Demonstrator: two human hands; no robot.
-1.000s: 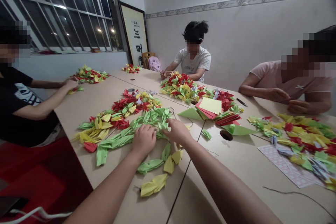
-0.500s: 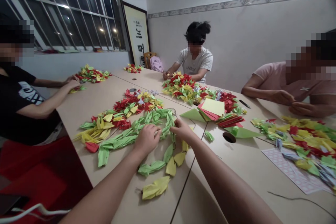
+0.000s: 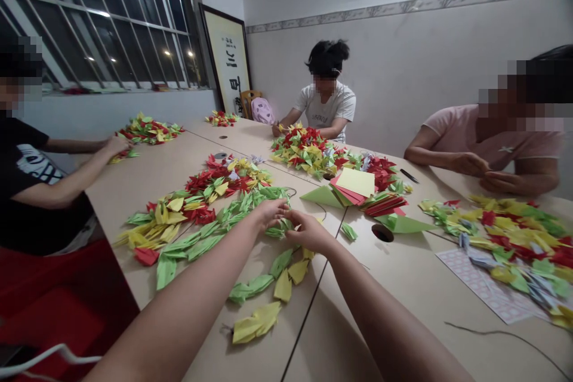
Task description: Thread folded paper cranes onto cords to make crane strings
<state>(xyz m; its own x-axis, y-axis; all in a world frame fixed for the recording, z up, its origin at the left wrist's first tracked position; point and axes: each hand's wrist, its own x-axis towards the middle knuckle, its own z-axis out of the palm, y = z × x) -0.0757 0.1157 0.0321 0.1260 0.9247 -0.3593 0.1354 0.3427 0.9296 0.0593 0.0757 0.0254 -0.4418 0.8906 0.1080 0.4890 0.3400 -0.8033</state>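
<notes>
Both hands meet over a green folded-paper garland [image 3: 197, 242] on the counter [image 3: 403, 286]. The left hand [image 3: 270, 213] reaches across it, its fingertips close to those of the right hand [image 3: 308, 231]; whether it grips a piece cannot be told. The right hand is curved, with a modest gap between thumb and fingers. The garland curves away to the left, beside a red, yellow and green paper pile [image 3: 168, 221]. Nearer the wearer, a green and yellow paper strand [image 3: 283, 285] curves between the forearms — a yellow piece [image 3: 256, 323] lies at its near end. To the right of the hands are a loose green piece [image 3: 349, 231], a stack of paper squares [image 3: 356, 182] and a round hole [image 3: 382, 233]. Farther right, more multicoloured folded paper [image 3: 514, 233] partly overlaps a patterned sheet [image 3: 481, 283], with a dark cord [image 3: 501, 332] nearby. Three people sit around the counter — one in black [image 3: 27, 185] at left, one in white [image 3: 326, 107] across, one in pink [image 3: 461, 131] at right.
</notes>
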